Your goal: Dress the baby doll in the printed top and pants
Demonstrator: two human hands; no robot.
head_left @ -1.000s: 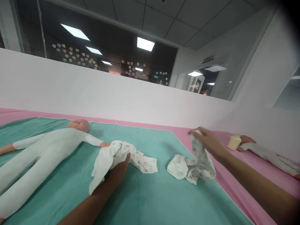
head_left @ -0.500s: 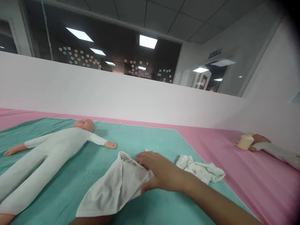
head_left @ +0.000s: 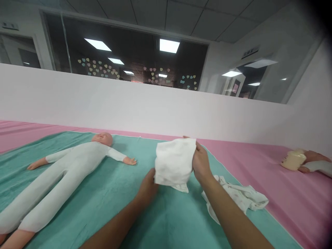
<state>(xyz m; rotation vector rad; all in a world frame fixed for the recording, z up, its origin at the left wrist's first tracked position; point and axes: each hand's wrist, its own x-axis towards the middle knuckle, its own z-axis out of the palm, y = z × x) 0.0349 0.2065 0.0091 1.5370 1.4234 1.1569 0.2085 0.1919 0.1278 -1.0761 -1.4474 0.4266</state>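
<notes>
A folded white cloth (head_left: 175,162) is held up in front of me above the green sheet (head_left: 111,200). My left hand (head_left: 148,188) grips its lower left edge, the fingers partly hidden behind it. On the opposite side, my right hand (head_left: 201,160) has closed on the cloth's right edge, thumb in front. A crumpled white printed baby garment (head_left: 241,197) lies on the sheet by my right forearm. To the left, a baby doll (head_left: 77,160) in a white bodysuit rests on its back with its arms spread.
Pink covering (head_left: 254,159) shows around the green sheet. At the far right, a pale yellow bottle (head_left: 293,159) stands beside a second doll (head_left: 317,162), cut off by the frame. A low white wall (head_left: 129,103) with windows above borders the back.
The cloth has been raised off to the right and now appears as a compact square. My left hand has come into view on its left side; my right hand has shifted to its right edge.
</notes>
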